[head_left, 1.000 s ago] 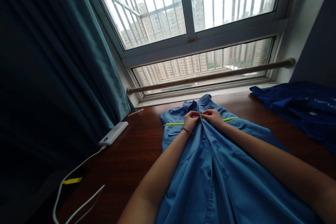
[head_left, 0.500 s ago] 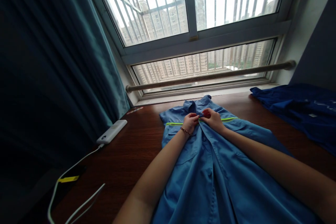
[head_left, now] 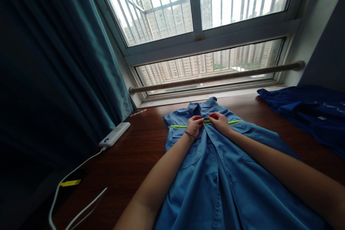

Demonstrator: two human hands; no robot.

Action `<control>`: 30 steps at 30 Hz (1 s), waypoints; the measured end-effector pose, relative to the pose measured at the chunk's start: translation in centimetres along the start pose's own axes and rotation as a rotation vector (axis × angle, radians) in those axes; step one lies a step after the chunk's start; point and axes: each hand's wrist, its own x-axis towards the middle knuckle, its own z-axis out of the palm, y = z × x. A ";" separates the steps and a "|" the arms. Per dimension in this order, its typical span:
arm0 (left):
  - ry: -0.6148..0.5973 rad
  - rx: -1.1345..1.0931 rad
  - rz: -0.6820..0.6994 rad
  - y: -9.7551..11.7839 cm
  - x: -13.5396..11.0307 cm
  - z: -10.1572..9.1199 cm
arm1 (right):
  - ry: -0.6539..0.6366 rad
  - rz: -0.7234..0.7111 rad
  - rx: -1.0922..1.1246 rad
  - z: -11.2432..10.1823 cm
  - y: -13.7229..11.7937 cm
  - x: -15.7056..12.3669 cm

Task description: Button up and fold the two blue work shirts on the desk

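Note:
A blue work jacket with a yellow-green stripe across the chest lies front up, its collar toward the window. My left hand, with a beaded bracelet at the wrist, pinches the front edge at the stripe. Just to the right, my right hand pinches the other side of the front opening at the same height. A short stretch of stripe shows between the two sets of fingertips. Below my hands the front panels part and fall in folds. Any button under the fingers is too small to make out.
The jacket rests on a dark reddish wooden surface. At left are a white power bank with a white cable and a teal curtain. Darker blue clothing lies at right. A rail crosses the window behind.
My fingertips have drawn slightly apart, and the bunched cloth between them now lies flatter, showing the stripe. The jacket stays in place.

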 end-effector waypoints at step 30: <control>-0.247 1.228 0.833 0.4 -1.6 0.2 | 0.010 0.197 0.142 0.5 0.9 0.4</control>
